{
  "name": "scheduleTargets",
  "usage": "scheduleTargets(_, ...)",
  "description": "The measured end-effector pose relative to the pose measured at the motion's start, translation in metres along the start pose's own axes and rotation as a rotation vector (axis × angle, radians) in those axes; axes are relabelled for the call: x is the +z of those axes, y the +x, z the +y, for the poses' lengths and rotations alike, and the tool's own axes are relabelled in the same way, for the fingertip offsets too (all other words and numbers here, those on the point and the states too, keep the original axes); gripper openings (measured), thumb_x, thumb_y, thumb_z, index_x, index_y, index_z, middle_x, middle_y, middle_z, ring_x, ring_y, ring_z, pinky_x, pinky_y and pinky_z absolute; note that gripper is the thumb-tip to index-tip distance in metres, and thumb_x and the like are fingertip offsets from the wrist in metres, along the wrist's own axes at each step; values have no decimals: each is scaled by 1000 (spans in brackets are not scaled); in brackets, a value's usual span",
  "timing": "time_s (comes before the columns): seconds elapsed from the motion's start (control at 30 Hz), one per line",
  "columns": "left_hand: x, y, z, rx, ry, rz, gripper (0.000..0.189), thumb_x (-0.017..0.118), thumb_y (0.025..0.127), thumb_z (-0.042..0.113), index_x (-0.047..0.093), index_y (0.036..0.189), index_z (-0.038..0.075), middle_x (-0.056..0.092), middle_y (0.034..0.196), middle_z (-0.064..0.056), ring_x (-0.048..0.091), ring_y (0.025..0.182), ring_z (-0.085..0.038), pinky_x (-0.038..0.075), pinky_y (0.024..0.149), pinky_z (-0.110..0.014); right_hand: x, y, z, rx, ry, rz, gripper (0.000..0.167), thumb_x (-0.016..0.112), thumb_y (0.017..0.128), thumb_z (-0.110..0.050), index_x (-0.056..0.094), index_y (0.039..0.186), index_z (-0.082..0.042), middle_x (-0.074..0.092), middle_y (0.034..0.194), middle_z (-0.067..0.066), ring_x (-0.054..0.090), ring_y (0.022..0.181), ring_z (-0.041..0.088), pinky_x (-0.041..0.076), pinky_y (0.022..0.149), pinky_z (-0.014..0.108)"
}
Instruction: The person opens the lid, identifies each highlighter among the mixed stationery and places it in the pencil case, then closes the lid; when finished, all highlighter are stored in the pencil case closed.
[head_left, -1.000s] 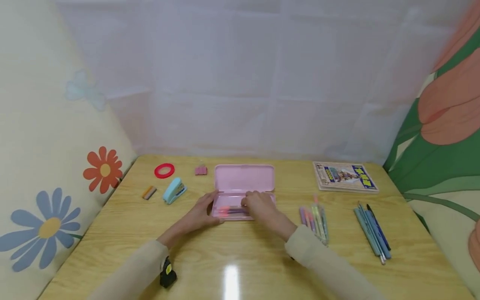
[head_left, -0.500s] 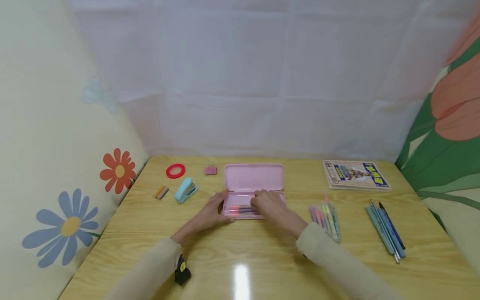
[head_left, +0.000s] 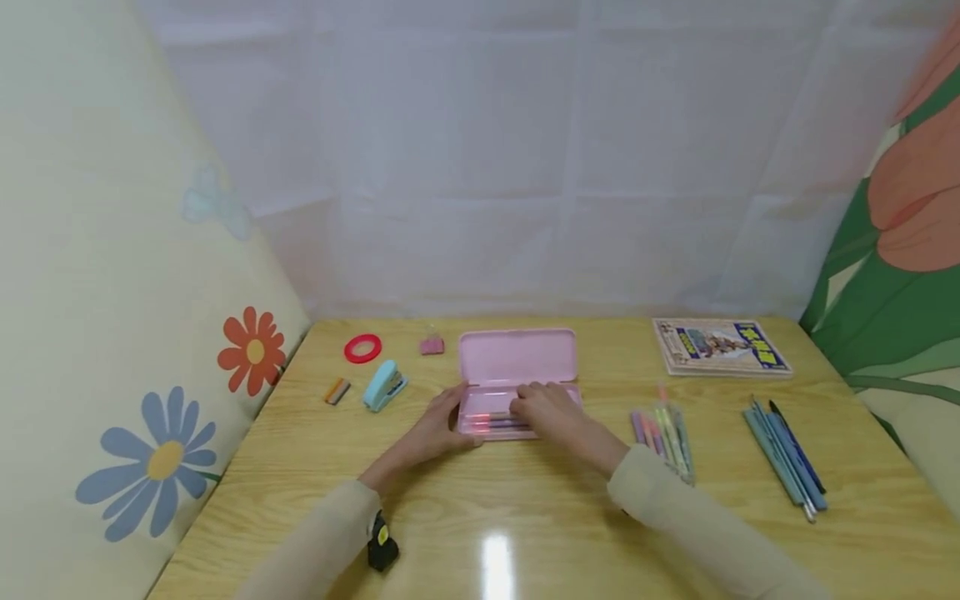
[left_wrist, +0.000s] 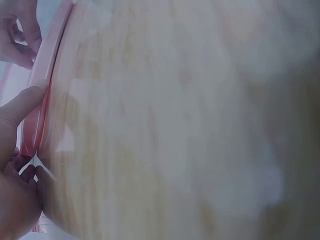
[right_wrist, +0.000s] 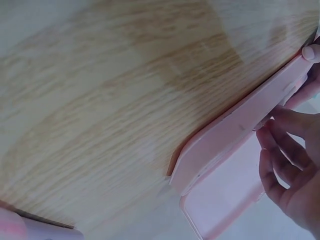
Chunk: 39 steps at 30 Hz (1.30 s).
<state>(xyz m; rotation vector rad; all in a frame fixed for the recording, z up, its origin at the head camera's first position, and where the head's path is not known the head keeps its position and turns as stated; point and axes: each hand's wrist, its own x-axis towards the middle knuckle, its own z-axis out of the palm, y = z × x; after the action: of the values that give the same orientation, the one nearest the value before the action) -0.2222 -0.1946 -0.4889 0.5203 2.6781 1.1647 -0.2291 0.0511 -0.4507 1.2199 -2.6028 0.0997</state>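
A pink pencil case (head_left: 517, 357) lies open on the table, its lid folded back. Several pens (head_left: 498, 422) with bright pink ends lie lengthwise in its base. My left hand (head_left: 437, 427) grips the case's left end; in the left wrist view the thumb (left_wrist: 29, 102) presses along the front wall. My right hand (head_left: 553, 412) reaches into the base from the right. Its thumb and fingers come together at the end of a pen (right_wrist: 261, 124), just inside the front wall in the right wrist view. That hand hides the right ends of the pens.
Left of the case are a light blue stapler (head_left: 385, 386), red tape ring (head_left: 363, 348), pink binder clip (head_left: 432, 344) and orange-grey eraser (head_left: 337, 391). On the right lie pastel markers (head_left: 667, 437), blue pens and pencils (head_left: 786, 458), and a booklet (head_left: 722, 347).
The head view has turned slightly left, so everything sits further right in it. Both hands keep nearly the same places at the case.
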Motion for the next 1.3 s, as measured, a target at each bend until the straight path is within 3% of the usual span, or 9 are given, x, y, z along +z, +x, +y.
scheduleTargets(0.23,1,2,2,-26,4,-17,98,77,81,37,17,155,15,23,157,-11,18,143,-31,20,113,-52,3,-2,0,2,-37,-9,13,65,84,-6,70,86,-17,54,81,-2,53,75,15,45,66,29)
scheduleTargets(0.47,1,2,2,-31,8,-22,99,77,81,37,16,156,16,21,158,-11,17,143,-31,20,113,-52,-4,-10,1,-47,-25,68,13,67,85,-8,74,92,-17,54,80,-1,53,72,16,46,64,29)
scheduleTargets(0.67,2,2,0,-23,15,-14,99,77,80,38,17,155,16,23,157,-11,19,143,-31,20,113,-52,-32,-35,18,60,82,222,15,74,84,-12,74,98,-8,61,85,3,58,72,18,47,57,29)
scheduleTargets(0.77,2,1,0,-6,16,-9,99,78,80,37,18,155,13,23,157,-12,20,142,-32,20,113,-52,-48,-60,32,192,111,248,17,73,85,-12,73,100,-5,63,86,6,59,71,20,48,54,31)
scheduleTargets(0.87,1,0,0,11,9,-2,98,78,80,35,19,154,10,24,156,-15,21,141,-34,21,113,-53,-63,-91,48,402,169,189,20,70,88,-13,71,104,-2,64,88,10,58,67,20,46,50,31)
scheduleTargets(1.03,-1,-1,-2,14,6,8,97,78,80,33,20,154,8,25,155,-16,21,141,-35,22,112,-53,-74,-141,71,702,267,-25,28,64,91,-13,65,110,7,66,89,17,59,65,22,46,49,35)
scheduleTargets(1.17,0,1,-2,27,7,23,96,79,79,30,22,153,6,26,154,-19,23,140,-37,23,111,-54,-70,-165,78,787,305,-163,29,64,88,-12,65,105,12,67,92,23,64,76,32,52,60,44)
scheduleTargets(1.3,2,3,-2,36,10,19,97,80,79,30,22,153,6,27,153,-20,23,139,-38,24,111,-54,-64,-177,78,812,334,-210,27,64,87,-14,67,100,10,68,92,23,64,78,33,52,63,46)
